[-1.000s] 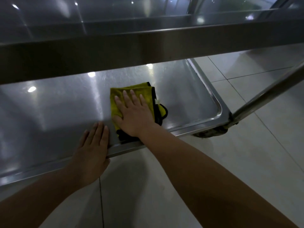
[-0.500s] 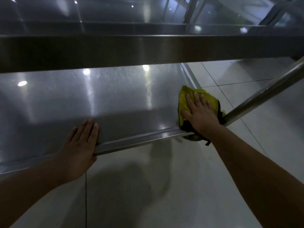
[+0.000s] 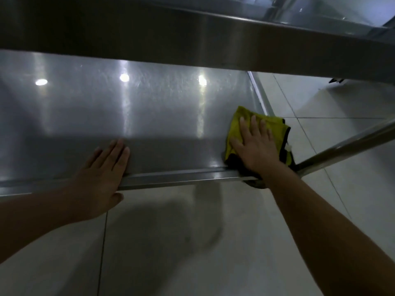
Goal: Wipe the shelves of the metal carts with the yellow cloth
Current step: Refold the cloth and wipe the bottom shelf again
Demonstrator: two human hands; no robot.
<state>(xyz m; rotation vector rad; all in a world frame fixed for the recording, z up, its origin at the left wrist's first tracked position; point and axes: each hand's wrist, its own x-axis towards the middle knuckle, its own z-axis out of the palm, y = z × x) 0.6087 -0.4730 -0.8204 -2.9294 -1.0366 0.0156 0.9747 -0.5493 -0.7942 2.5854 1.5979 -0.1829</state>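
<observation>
The lower shelf [image 3: 149,116] of the metal cart is a shiny steel tray with a raised rim. A folded yellow cloth [image 3: 235,122] with a dark edge lies in the shelf's near right corner. My right hand [image 3: 256,146] presses flat on the cloth, fingers spread and pointing away from me. My left hand [image 3: 102,176] rests flat on the shelf's front rim, palm down with fingers on the tray and the thumb under the edge. It holds nothing.
The upper shelf [image 3: 192,39] overhangs the lower one close above. A steel cart leg [image 3: 350,144] slants up to the right from the near right corner. Pale tiled floor [image 3: 171,242] lies in front and to the right.
My right hand slid the cloth from the middle of the shelf's front to its near right corner. My left hand stayed on the front rim.
</observation>
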